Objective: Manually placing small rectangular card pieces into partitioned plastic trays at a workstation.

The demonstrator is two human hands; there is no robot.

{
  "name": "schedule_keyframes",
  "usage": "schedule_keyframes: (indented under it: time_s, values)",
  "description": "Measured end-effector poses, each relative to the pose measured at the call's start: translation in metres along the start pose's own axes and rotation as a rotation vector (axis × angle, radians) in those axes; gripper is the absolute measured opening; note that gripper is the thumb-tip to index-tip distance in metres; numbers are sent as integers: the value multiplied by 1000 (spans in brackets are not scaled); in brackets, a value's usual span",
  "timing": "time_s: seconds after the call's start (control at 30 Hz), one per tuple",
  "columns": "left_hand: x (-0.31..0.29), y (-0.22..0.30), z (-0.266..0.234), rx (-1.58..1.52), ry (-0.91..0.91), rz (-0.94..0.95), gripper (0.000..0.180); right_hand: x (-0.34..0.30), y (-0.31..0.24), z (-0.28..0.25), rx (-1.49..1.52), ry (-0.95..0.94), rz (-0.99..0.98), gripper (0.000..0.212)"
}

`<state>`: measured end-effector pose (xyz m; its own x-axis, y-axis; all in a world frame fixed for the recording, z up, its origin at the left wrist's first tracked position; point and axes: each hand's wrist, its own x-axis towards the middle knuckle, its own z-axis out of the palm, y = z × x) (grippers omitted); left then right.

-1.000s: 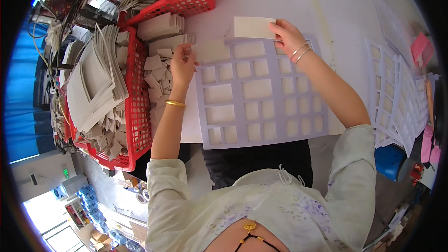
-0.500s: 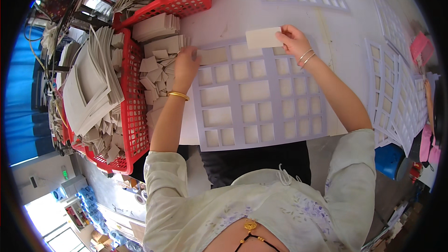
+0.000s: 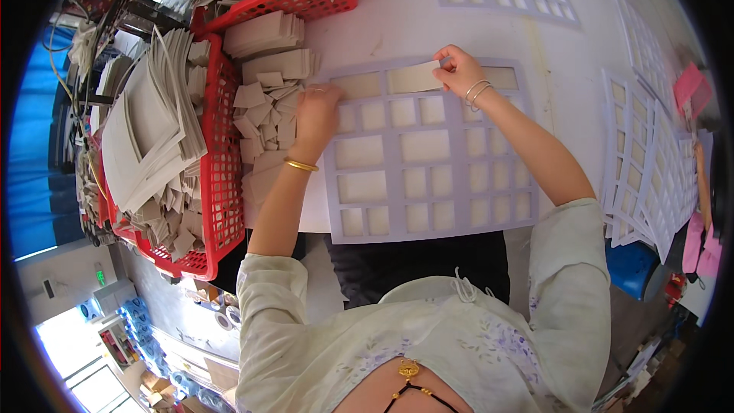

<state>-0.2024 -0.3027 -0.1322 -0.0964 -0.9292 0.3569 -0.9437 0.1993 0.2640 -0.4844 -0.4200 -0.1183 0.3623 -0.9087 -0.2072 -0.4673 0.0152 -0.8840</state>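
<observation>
Pale-lilac cardboard makes up the die-cut grid sheet (image 3: 428, 154) lying flat on the white table (image 3: 397, 23) in front of me, its windows filled with cream rectangles. Half a second back my right hand (image 3: 457, 70) carried the long cream card strip (image 3: 413, 76) clear above the sheet's far edge; now the strip has come down onto the top row of windows, and my view has slid so the sheet sits lower and closer. I read that as the strip being seated in a top-row window, though I cannot tell whether it is fully pressed in.

My right hand is pinched on the strip's right end, thumb and fingers closed on it. My left hand (image 3: 315, 111) lies on the sheet's far-left corner, fingers curled down; whether it grips anything I cannot tell. The two hands are apart, the strip between them.

The strip's long axis runs left to right, along the sheet's far edge, tilted slightly up toward my right hand.

To my left, loose grey-beige card offcuts (image 3: 264, 107) lie heaped beside red plastic mesh baskets (image 3: 222, 153).
</observation>
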Motion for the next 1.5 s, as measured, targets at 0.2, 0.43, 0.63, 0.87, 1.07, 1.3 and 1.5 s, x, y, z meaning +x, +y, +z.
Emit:
schedule_keyframes:
  time_s: [0.2,0.43,0.63,0.87,1.07,1.3,1.5]
  values:
    - [5,19,-2,7,-5,13,27,2,1,10,34,-33,79,22]
    - [16,61,19,-139,-17,223,26,-3,2,19,-498,207,-379,31]
    - [18,60,24,-101,-73,205,26,-16,5,11,-975,23,-566,28]
    - [10,67,18,-42,-141,151,37,-28,6,28,-1295,44,-503,28]
    - [-61,101,-28,-247,32,4,44,-22,-12,30,-1432,-149,-336,41]
    - [-162,95,-112,-304,249,-208,34,-27,-23,32,-1468,-185,-317,49]
    - [-217,42,-215,80,471,-165,23,-19,-62,44,-1669,-391,-95,44]
